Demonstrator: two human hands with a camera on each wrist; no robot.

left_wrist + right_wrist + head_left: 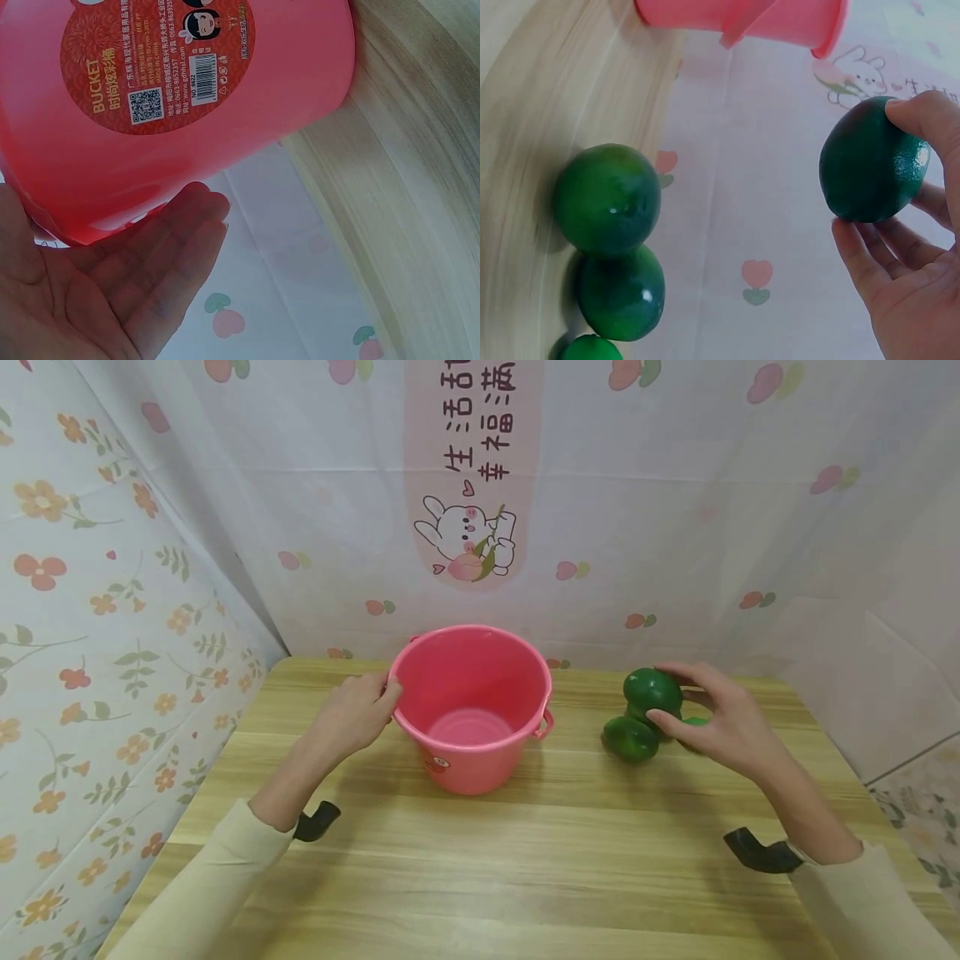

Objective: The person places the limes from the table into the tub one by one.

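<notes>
A pink plastic bucket (472,772) stands upright on the wooden table, its round mouth facing up. My left hand (356,714) holds its left rim, thumb over the edge and fingers along the outer wall. The left wrist view shows those fingers (161,274) under the bucket wall (307,52). To the right, my right hand (723,727) grips a glossy dark green oval fruit (870,161) between thumb and fingers, raised above the table. Below it lie similar fruits: one (607,199), another touching it (622,292), and a brighter green one (592,349) cut off by the frame.
The wooden tabletop (465,877) runs back to a printed white cloth (337,518). A floral cloth (97,635) hangs along the left side. The bucket's pink handle (545,724) hangs at its right. Black curved pieces (761,852) sit at both wrists.
</notes>
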